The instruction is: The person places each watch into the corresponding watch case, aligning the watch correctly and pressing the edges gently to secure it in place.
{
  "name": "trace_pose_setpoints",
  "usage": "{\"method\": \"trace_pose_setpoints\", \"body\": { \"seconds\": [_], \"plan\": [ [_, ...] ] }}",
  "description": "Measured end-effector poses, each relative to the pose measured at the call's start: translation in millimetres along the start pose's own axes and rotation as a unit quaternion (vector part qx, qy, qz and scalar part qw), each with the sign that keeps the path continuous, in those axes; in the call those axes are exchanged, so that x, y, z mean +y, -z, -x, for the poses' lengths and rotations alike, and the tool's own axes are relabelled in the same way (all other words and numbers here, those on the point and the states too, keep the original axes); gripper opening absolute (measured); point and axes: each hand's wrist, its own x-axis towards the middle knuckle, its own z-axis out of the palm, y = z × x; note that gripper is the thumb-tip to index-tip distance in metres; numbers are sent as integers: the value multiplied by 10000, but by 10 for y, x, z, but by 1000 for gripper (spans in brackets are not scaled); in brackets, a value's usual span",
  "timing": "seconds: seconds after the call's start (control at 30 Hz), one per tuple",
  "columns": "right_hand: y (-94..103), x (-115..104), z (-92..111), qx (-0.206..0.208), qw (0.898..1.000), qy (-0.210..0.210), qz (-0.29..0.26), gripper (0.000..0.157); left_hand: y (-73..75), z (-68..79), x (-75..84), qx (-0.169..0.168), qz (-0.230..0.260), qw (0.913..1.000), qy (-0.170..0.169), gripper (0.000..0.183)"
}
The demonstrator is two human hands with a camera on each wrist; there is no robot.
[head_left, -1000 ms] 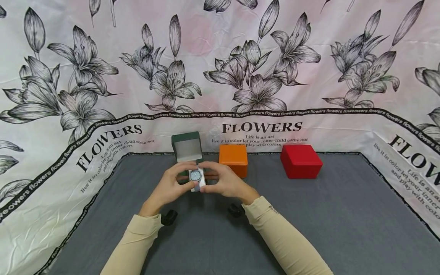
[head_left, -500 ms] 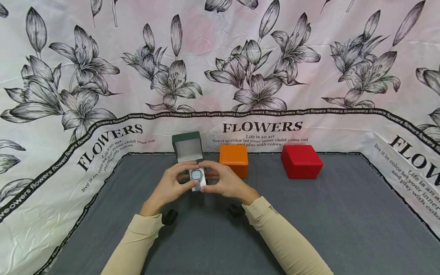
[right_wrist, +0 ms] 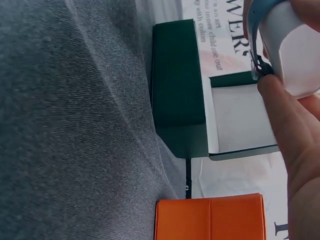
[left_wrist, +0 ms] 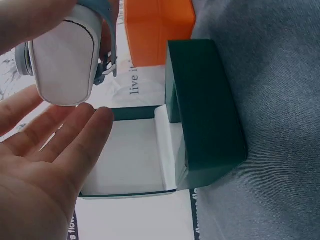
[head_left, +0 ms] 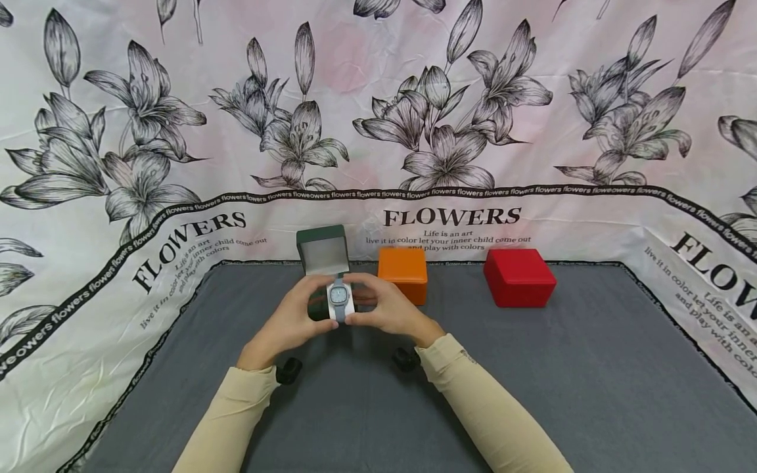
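Note:
A wristwatch [head_left: 339, 295] with a pale blue face and grey-blue strap sits around a white cushion [left_wrist: 65, 65], raised between both hands. My left hand [head_left: 294, 314] holds its left side with the thumb at the lower edge; in the left wrist view several other fingers extend below the cushion's end. My right hand [head_left: 390, 310] pinches the right side, one fingertip right at the buckle [right_wrist: 263, 66] in the right wrist view. Just behind stands a green watch box [left_wrist: 212, 115], its lid [head_left: 323, 255] raised and showing a pale lining. The hands partly hide its base in the head view.
An orange box [head_left: 402, 272] stands right of the green one, closed. Farther right is a closed red box [head_left: 519, 279]. Grey cloth [head_left: 532, 381] covers the table, and a flower-printed white sheet [head_left: 449, 226] hangs behind the boxes.
The watch and cushion have tilted, so the face and more strap above and below it now show. The left thumb has slid down from the strap to the lower edge. The boxes stay put.

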Motion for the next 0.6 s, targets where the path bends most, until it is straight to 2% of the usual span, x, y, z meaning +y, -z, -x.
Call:
{"method": "trace_pose_setpoints", "body": {
  "seconds": [0.1, 0.2, 0.37, 0.6],
  "plan": [
    [12, 8, -53, -64, 9999, -88, 100, 69, 4, -26, -41, 65, -412, 9991, 35, 69],
    [26, 23, -118, -149, 9996, -136, 210, 70, 14, -55, -108, 103, -622, 9979, 117, 68],
    [31, 89, -256, -361, 9984, -294, 316, 70, 48, -100, -230, 28, -599, 9977, 321, 67],
    [33, 182, -451, -630, 9930, -657, 759, 70, 84, -204, -404, -135, -717, 9947, 727, 69]
  ]
}}
